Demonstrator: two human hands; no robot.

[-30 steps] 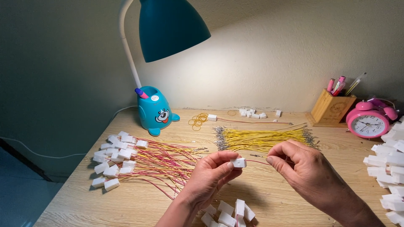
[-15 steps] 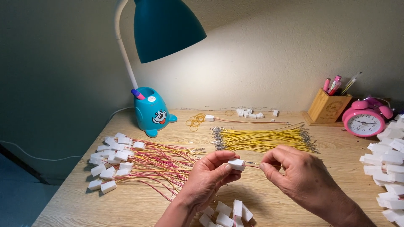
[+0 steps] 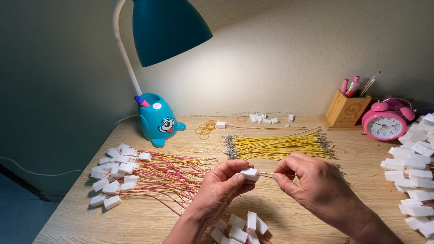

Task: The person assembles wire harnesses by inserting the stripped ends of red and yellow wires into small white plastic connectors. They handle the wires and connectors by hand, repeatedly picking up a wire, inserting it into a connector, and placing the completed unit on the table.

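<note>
Two hands: left hand (image 3: 221, 187) fingers pinch one white connector (image 3: 249, 174); right hand (image 3: 312, 185) fingers pinch one wire (image 3: 267, 174).

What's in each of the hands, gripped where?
Left hand pinches a white connector by its sides; right hand pinches a thin wire near its tip.

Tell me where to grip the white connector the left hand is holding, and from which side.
Pinch the white connector across its flat side faces, coming from its left as the left hand does. The wire enters its right end from the right hand, so that end should stay open.
</note>
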